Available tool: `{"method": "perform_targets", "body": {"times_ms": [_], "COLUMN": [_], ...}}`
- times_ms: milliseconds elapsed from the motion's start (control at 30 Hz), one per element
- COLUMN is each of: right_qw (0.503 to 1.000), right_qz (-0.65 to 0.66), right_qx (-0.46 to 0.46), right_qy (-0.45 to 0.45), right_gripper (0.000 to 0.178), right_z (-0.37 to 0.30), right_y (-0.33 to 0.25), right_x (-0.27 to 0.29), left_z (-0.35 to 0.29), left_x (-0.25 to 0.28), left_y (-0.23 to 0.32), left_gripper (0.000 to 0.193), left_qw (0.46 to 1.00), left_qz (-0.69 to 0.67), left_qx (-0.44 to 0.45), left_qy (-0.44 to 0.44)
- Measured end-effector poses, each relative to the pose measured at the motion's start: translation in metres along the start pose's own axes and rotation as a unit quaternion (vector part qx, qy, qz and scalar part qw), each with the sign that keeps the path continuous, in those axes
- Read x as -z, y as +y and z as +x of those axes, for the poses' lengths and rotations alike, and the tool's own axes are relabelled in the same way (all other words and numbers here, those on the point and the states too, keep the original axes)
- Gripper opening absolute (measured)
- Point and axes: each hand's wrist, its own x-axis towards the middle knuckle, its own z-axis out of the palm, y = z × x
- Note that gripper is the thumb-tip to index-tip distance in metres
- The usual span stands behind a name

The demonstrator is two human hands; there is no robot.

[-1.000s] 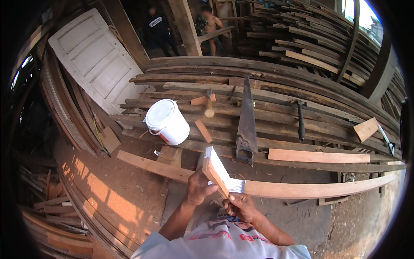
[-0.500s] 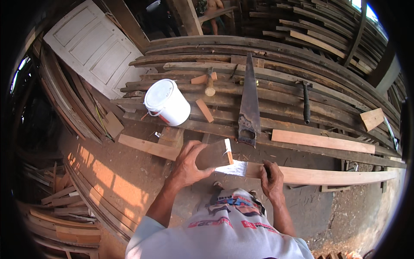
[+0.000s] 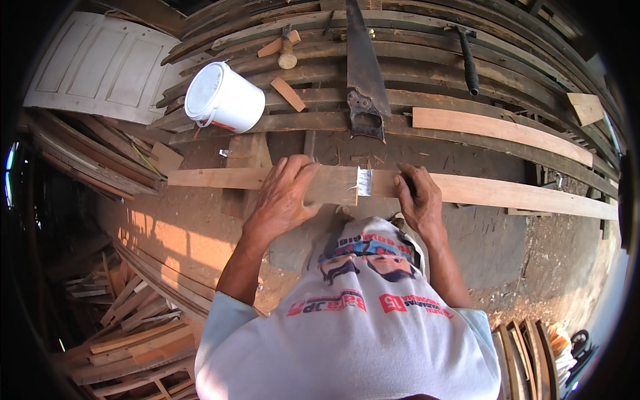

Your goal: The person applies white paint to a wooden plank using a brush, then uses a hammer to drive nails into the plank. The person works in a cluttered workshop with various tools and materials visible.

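My left hand grips a pale wooden plank, thumb at the near edge and fingers over the far edge. Its right end lies over or against the end of a second, longer plank; which of the two I cannot tell. A narrow strip of white coating shows between the plank ends. Close to that strip, my right hand closes around the longer plank, fingers curled over its far side. Both planks run roughly in one line across in front of me.
Beyond the planks, a rack of long boards bears a handsaw, a white lidded bucket, a hammer, a dark-handled tool and wood offcuts. A white panelled door leans at left. Scrap wood lies lower left.
The left plank's end, tilted up before, has come down onto or against the coated end, so less white shows. My view has tipped lower and nearer.
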Motion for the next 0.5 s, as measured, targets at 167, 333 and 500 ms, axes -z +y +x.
{"method": "perform_targets", "body": {"times_ms": [167,333,500], "right_qw": [1.000,1.000,1.000], "right_qz": [0.015,0.012,0.018], "right_qx": [-0.025,-0.018,-0.020], "right_qy": [-0.003,-0.003,-0.003], "right_gripper": [0.024,0.023,0.024], "right_z": [0.000,-0.001,0.000], "right_y": [-0.001,0.001,0.000], "right_x": [0.002,0.002,0.002], "left_z": [0.008,0.010,0.013], "left_x": [-0.014,-0.024,-0.031], "left_y": [0.005,0.004,0.006], "left_gripper": [0.069,0.074,0.073], "left_qw": [1.000,1.000,0.999], "left_qz": [0.003,0.012,0.002], "left_qx": [-0.005,-0.007,0.001], "left_qy": [-0.021,-0.022,-0.038]}}
